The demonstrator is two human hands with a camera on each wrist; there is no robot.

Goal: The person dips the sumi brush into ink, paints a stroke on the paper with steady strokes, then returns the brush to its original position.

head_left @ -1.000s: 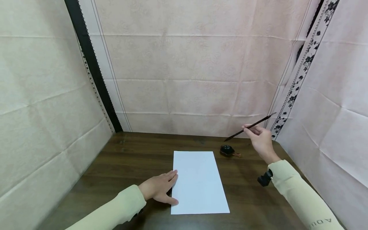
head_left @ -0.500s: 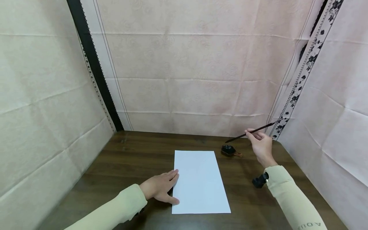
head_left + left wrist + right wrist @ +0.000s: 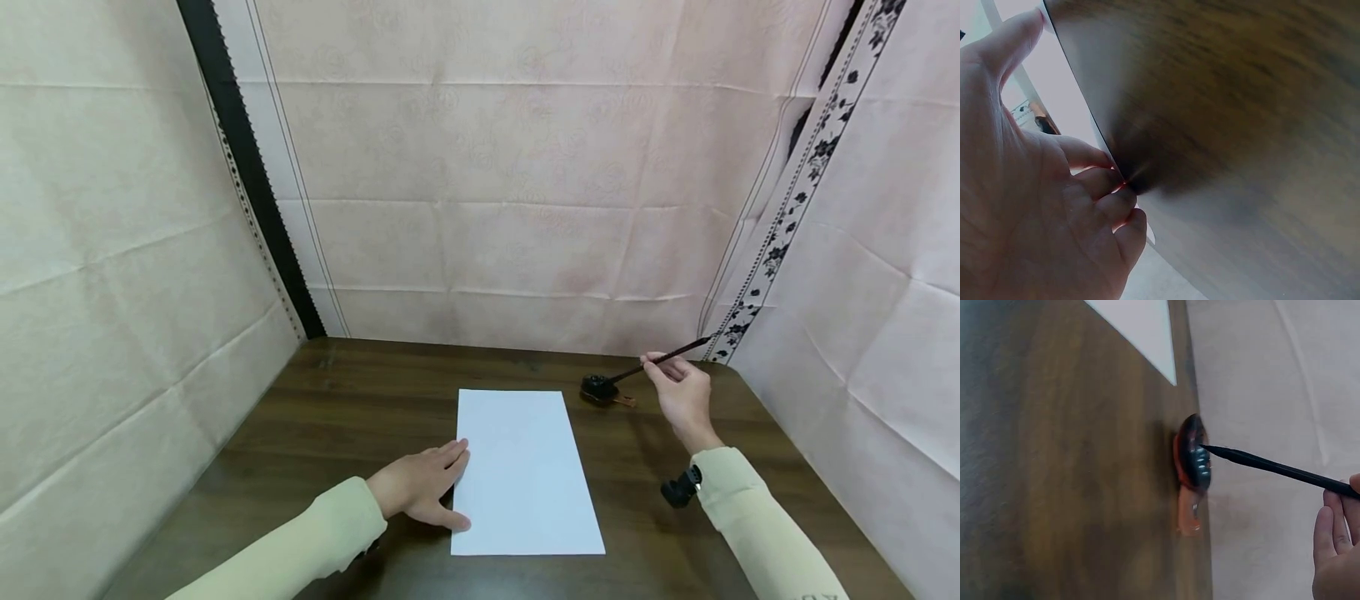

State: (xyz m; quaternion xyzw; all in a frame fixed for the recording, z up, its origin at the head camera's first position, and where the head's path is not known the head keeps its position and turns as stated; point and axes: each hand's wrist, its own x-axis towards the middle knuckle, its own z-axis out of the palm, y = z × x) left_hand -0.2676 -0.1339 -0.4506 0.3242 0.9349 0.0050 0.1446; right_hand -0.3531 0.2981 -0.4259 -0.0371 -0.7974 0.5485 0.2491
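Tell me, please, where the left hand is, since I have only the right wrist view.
Observer: In the head view, the left hand rests at the left edge of the paper.
Operator: Thank you; I see just one corner, so is anything drawn on it?
Observer: No marks show on the sheet.
Operator: And where is the upper end of the brush, which my view cuts off?
Observer: It appears in front of the floral cloth border.

Brown wood-grain table [image 3: 337, 417], white paper sheet [image 3: 528, 479], small dark dish [image 3: 597, 389] nearby
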